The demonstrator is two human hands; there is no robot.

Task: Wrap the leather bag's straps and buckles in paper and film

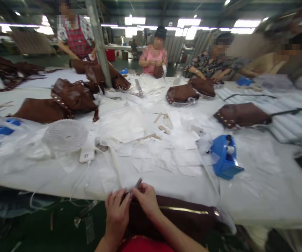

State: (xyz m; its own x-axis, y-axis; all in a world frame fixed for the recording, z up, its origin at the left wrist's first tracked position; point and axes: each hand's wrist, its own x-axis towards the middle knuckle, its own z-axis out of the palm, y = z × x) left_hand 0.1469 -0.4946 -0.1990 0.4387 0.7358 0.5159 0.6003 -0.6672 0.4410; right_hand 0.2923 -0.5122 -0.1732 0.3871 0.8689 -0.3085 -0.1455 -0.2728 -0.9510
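Close by table (258, 196) edge: dark brown bag (177, 215), gold strip, under left hand (116, 213) and right hand (147, 201); both pinching one small grey piece (136, 184). One blue tape dispenser (224, 157).

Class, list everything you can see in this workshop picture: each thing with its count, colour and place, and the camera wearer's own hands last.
Work table: one, white-covered, across the middle.
Brown leather bags: several, on the far half of the table.
Small fan: one, white, left of centre.
Tape dispenser: one, blue, right of centre.
Paper sheets: many, white, mid-table.
Co-workers: four or more, at the far side.
Dark brown bag: one, at the near edge, under the hands.
Left hand: fingers on the bag.
Right hand: pinching a small grey piece.
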